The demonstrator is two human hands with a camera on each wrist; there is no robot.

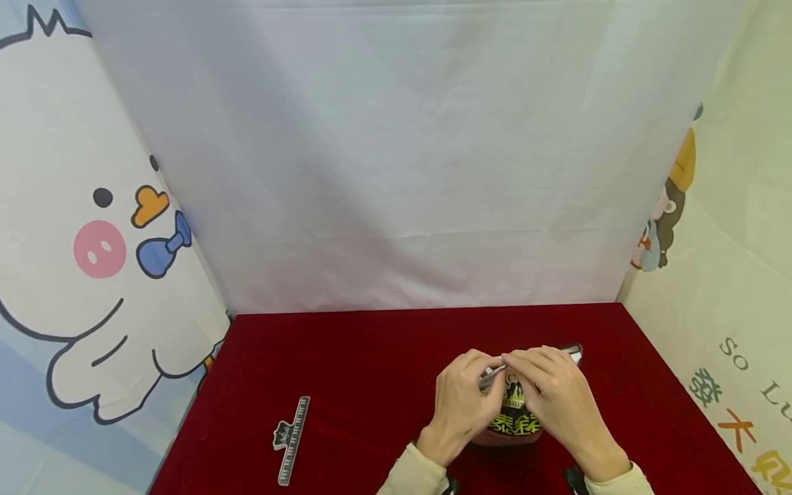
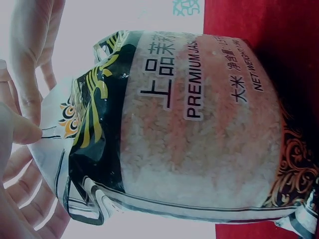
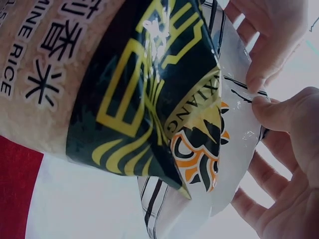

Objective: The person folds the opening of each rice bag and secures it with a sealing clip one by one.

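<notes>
A plastic bag of rice stands upright on the red table, its clear front showing pale grains below a black and gold upper band. My left hand pinches the bag's flat top edge between thumb and fingers. Right beside it, my right hand pinches the same edge, the two hands' fingertips nearly meeting. In the right wrist view, the clear top strip runs between both thumbs and fingers. The silvery end of the bag's top sticks out past the right hand.
A flat, ruler-like strip with dark marks and a small crown-shaped tab lies on the red tablecloth, left of the hands. White cloth hangs behind the table, with printed curtains along the sides.
</notes>
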